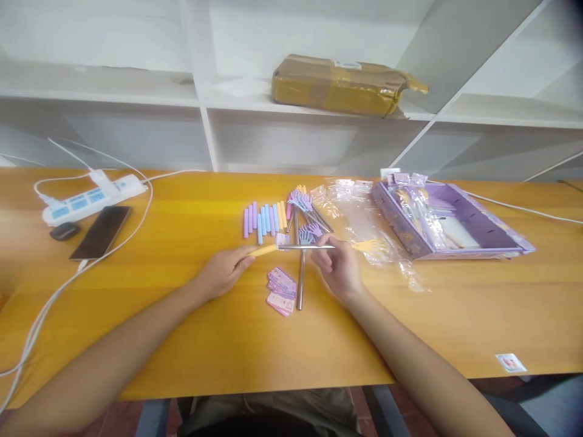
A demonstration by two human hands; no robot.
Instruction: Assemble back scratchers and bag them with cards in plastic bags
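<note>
My left hand pinches a yellow tube, whose right end meets a silver rod. My right hand is closed round that rod, and a yellow hand-shaped head sticks out to its right. Behind them lie purple, blue and yellow tubes side by side. Near these is a pile of silver rods with purple and blue hand-shaped heads. One silver rod points toward me. Beside it rests a small stack of pink and purple cards.
A purple box holding packaged items stands at the right, with clear plastic bags beside it. At the left are a power strip, a phone and white cables. A taped cardboard box sits on the shelf.
</note>
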